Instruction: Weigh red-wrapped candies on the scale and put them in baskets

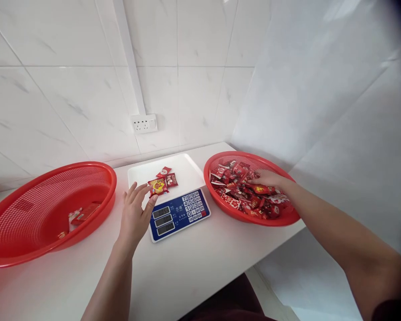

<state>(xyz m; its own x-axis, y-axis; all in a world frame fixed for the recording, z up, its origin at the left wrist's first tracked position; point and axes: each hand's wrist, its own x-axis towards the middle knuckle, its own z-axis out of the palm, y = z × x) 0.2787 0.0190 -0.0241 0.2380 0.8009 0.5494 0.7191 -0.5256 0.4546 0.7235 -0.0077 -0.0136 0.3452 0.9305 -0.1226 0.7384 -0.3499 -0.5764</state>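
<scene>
My left hand [136, 209] is over the near left edge of the scale's white tray [187, 171]. Its fingers are apart, with thumb and forefinger beside a red and yellow candy packet [158, 186]; whether they touch it is unclear. Two smaller red packets [171, 179] lie against it on the tray. The scale's blue panel [180, 214] faces me, with its displays lit by figures. My right hand [266, 178] reaches into the right red basket [217, 200], among many red wrapped candies [240, 191]. Its fingertips are partly hidden by the packets.
At the left stands another red mesh basket [23, 200] with a few red and white packets [83, 214] at its bottom. Both baskets and the scale rest on a white table [173, 272]. A tiled wall with a socket [144, 124] closes off the back; a pale wall rises at right.
</scene>
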